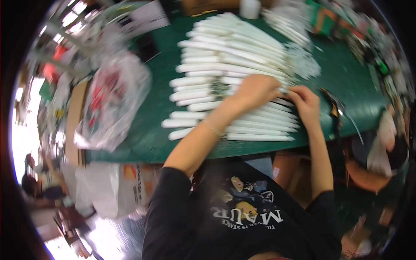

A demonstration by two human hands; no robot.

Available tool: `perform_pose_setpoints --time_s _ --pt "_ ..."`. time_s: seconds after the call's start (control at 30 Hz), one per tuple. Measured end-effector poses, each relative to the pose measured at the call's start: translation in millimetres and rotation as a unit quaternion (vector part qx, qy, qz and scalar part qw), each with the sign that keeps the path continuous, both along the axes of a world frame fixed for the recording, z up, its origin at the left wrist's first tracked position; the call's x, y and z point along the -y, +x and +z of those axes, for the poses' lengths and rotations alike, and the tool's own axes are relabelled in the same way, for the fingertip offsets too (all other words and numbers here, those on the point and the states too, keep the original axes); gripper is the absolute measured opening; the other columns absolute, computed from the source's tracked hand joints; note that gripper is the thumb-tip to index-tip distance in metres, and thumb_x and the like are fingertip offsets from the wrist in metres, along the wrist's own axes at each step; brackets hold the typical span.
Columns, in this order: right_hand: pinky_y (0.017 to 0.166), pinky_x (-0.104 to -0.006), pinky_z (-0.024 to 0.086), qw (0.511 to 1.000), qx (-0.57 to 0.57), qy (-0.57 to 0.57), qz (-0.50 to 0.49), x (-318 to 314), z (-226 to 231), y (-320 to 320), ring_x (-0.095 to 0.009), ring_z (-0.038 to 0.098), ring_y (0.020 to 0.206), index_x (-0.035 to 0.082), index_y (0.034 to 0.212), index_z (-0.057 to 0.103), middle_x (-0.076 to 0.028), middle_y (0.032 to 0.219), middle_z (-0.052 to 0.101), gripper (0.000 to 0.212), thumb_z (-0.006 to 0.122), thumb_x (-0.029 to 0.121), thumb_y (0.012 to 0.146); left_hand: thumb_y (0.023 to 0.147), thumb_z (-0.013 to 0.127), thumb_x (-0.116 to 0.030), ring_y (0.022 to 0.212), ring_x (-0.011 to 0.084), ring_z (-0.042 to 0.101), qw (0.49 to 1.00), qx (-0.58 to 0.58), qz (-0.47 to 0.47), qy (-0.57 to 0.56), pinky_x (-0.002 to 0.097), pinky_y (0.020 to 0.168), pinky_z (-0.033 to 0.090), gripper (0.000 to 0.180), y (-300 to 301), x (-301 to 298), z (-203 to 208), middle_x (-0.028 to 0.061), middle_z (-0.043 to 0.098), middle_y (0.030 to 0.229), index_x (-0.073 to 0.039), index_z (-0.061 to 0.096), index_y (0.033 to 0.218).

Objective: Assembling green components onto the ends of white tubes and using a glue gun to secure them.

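Many white tapered sticks (260, 130), shaped like slim candles, lie side by side in a fanned row on the green table, their pointed ends to the right. Across the middle of the row reaches my left hand (260, 89), its fingers closed in a pinch near the tips. My right hand (307, 102) meets it from the right, with thumb and fingers pressed together at the tip ends. Whatever the fingers pinch is small and hidden. Beyond them sits a heap of small translucent pale pieces (305, 63).
A clear plastic bag (117, 95) with red things inside rests at the table's left. Right of my hands lies a dark, orange-marked tool (336, 106). Behind are a bag of white sticks (290, 24) and a white container (250, 8). The green table (162, 97) ends near my body.
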State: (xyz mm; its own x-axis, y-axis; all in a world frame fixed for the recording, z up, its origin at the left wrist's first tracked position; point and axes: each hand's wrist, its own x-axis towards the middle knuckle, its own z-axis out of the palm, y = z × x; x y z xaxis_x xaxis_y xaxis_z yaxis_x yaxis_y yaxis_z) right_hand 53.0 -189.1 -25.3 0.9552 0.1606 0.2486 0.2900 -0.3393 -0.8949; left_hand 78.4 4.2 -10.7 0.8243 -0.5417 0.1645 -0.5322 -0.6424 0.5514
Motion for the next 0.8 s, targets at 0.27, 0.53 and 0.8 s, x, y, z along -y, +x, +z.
perform_pose_setpoints --time_s 0.27,0.53,0.8 --pt "0.072 -0.0206 0.045 0.999 0.015 0.032 0.015 -2.1 -3.9 -3.7 -0.009 0.057 0.078 -0.005 0.097 0.061 -0.004 0.084 0.062 0.013 0.056 0.002 0.086 0.076 0.062 -0.031 0.076 0.0335 0.06 0.997 -0.006 0.016 -0.078 0.0425 0.067 0.046 0.024 -7.8 -2.0 -3.3 0.0142 0.063 0.076 -0.01 0.065 0.085" --pt "0.07 -0.0209 0.047 1.0 -0.007 -0.003 0.002 -6.4 7.4 1.6 -0.009 0.059 0.075 -0.004 0.092 0.063 -0.005 0.082 0.065 0.011 0.059 0.003 0.084 0.076 0.065 -0.028 0.07 0.0306 0.059 0.996 0.025 0.031 -0.078 0.0384 0.062 0.045 0.023 -1.4 -5.1 0.0 0.0109 0.063 0.075 -0.009 0.066 0.089" --pt "0.067 -0.0207 0.046 0.989 0.122 -0.083 0.019 -2.1 9.8 4.2 -0.009 0.059 0.073 -0.003 0.091 0.065 -0.004 0.08 0.063 0.011 0.061 0.002 0.082 0.075 0.067 -0.023 0.066 0.0274 0.058 0.992 0.031 0.033 -0.114 0.0342 0.061 0.045 0.023 -4.5 -2.0 -1.6 0.0108 0.063 0.075 -0.006 0.067 0.091"
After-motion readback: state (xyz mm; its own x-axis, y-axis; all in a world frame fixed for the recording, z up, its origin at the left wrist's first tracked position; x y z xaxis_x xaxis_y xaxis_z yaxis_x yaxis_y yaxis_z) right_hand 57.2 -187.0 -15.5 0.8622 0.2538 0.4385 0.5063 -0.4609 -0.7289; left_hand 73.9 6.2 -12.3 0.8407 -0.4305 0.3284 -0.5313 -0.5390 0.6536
